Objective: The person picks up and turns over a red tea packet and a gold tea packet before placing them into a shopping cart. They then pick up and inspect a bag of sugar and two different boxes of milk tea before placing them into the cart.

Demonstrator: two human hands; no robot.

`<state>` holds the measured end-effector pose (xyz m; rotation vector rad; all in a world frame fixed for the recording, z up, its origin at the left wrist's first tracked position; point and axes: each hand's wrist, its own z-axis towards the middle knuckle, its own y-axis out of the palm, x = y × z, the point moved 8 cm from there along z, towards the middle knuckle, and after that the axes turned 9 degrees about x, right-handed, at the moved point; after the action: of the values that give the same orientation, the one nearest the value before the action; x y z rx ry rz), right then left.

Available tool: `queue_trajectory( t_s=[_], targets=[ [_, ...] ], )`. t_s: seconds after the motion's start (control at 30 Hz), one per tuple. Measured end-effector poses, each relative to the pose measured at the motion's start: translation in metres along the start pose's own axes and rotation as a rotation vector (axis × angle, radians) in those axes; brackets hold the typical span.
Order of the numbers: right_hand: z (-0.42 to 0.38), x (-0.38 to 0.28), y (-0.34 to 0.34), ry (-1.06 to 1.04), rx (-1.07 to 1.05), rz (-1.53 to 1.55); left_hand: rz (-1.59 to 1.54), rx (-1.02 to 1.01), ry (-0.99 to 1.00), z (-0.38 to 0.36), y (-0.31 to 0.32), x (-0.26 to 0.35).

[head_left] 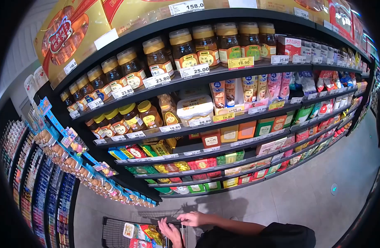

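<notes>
Extends the bare right hand point(192, 218) leftward from a loose black fabric sleeve point(276, 235), with fingers slightly bent and parted. Holds the bare left hand point(170, 232) open, with fingers spread, just beside a shiny, crinkled gold packet point(154, 235) lying near a rounded white tub point(128, 230) inside a black wire-mesh cart point(110, 232).

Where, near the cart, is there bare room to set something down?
Grey floor lies bare between the bottom shelf and the right forearm. In the cart, a strip looks free between the packages and the wire wall at picture left. It is crowded beside the left hand and among the gold-lidded jars.
</notes>
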<state>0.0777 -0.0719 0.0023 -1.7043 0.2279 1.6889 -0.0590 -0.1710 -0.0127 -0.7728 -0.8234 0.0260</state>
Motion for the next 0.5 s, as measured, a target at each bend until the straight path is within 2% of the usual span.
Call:
queue_trajectory(
  t_s=[0.13, 0.17, 0.23, 0.27, 0.3, 0.33, 0.37, 0.4, 0.43, 0.5],
  targets=[
    [-0.007, -0.001, 0.000, -0.040, -0.059, -0.042, -0.092, -0.037, 0.123, 0.003, 0.009, 0.037],
    [-0.014, -0.020, -0.016, 0.000, -0.057, -0.033, -0.114, -0.056, 0.103, 0.005, 0.012, 0.051],
    [-0.020, -0.001, -0.022, 0.004, 0.030, -0.041, -0.116, -0.121, 0.189, 0.007, 0.023, 0.075],
    [-0.027, 0.001, -0.031, 0.085, 0.050, -0.051, -0.143, -0.250, 0.112, 0.011, 0.027, 0.092],
    [-0.032, 0.000, -0.046, 0.165, 0.066, -0.063, -0.184, -0.259, 0.141, 0.011, 0.033, 0.106],
    [-0.039, -0.006, -0.061, 0.126, 0.118, -0.019, -0.187, -0.336, 0.143, 0.012, 0.041, 0.117],
    [-0.049, -0.010, -0.077, 0.084, 0.175, 0.023, -0.170, -0.414, 0.180, 0.006, 0.061, 0.109],
    [-0.061, 0.007, -0.089, 0.156, 0.215, -0.029, -0.151, -0.503, 0.185, 0.003, 0.074, 0.107],
    [-0.075, 0.024, -0.101, 0.226, 0.260, -0.083, -0.144, -0.502, 0.159, 0.003, 0.074, 0.108],
    [-0.108, 0.039, -0.134, 0.363, 0.370, -0.144, 0.174, -0.644, 0.224, -0.004, 0.084, 0.107]
  ],
)
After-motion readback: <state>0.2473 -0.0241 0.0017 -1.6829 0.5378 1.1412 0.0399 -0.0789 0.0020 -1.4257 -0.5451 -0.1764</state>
